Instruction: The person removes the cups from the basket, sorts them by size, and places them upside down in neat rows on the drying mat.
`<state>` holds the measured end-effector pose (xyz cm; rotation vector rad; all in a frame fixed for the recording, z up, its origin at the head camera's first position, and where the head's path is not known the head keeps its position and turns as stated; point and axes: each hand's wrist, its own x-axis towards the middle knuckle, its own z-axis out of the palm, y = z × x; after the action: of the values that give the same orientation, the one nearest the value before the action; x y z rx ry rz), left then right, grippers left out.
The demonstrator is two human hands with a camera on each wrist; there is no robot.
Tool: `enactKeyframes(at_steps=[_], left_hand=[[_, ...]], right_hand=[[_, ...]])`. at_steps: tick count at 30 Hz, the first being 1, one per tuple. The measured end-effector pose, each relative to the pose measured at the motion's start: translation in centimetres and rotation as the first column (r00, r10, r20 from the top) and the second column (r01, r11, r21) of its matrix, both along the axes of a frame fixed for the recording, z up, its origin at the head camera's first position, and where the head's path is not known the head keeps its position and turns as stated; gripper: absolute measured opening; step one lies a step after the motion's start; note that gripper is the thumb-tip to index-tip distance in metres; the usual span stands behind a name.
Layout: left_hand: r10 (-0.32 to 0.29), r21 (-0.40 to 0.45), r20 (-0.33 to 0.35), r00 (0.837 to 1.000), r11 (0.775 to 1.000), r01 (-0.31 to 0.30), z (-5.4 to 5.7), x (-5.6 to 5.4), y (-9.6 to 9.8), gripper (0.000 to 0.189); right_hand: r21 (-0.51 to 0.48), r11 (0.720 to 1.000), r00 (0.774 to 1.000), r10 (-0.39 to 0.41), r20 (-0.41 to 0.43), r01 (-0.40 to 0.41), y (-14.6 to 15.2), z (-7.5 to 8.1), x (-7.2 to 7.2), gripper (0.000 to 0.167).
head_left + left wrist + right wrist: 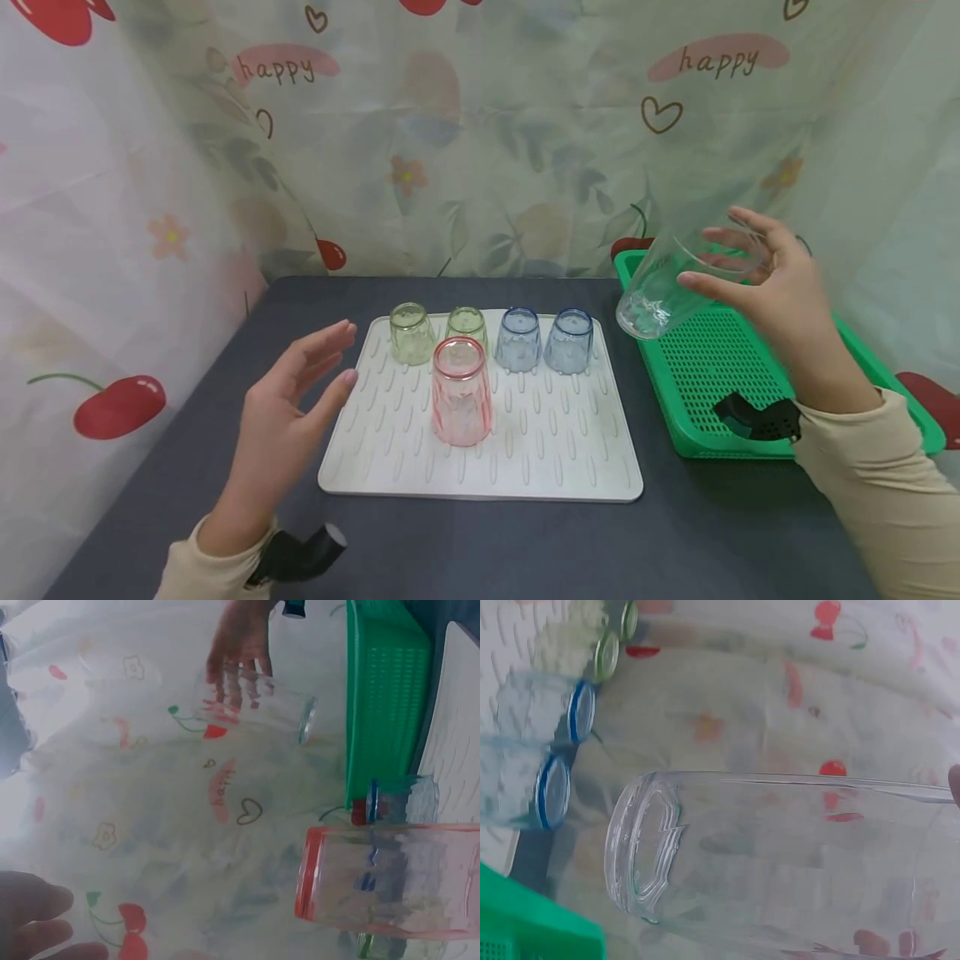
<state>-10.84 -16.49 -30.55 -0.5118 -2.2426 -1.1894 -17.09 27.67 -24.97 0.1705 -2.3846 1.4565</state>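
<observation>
My right hand (783, 308) holds a tall clear glass (658, 293) near its rim, thumb on one side and fingers on the other. The glass hangs tilted over the left part of a green basket (667, 400), its thick base pointing down and left; the right wrist view shows that base (649, 847) close up. Left of a white ribbed mat (382, 475), my left hand (281, 417) hovers with nothing in it, fingers extended and thumb apart. Nearest to it stands a tall pink glass (461, 400), upside down on the mat.
Along the mat's back edge stand two small green glasses (411, 340) and two small blue glasses (570, 346), all upside down. The basket sits right of the mat on a dark table (487, 550). A patterned curtain (480, 167) hangs behind and at both sides.
</observation>
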Motion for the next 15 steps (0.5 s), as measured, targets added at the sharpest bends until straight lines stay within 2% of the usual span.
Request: enactKeyframes(at_steps=[4, 11, 15], left_hand=[[-0.078, 0.043, -0.073, 0.994, 0.996, 0.082, -0.3, 0.3, 0.9, 0.057], [-0.153, 0.1, -0.065, 0.986, 0.982, 0.159, -0.9, 0.7, 2.5, 0.059], [-0.244, 0.13, -0.061, 0.968, 0.959, 0.25, -1.4, 0.7, 3.3, 0.06]], right_hand=[[-0.01, 0.999, 0.999, 0.042, -0.02, -0.043, -1.6, -0.7, 0.8, 0.082], [0.071, 0.99, 0.991, 0.127, -0.052, -0.123, -4.6, -2.1, 2.3, 0.085], [0.092, 0.978, 0.978, 0.196, -0.068, -0.189, -5.9, -3.1, 2.9, 0.088]])
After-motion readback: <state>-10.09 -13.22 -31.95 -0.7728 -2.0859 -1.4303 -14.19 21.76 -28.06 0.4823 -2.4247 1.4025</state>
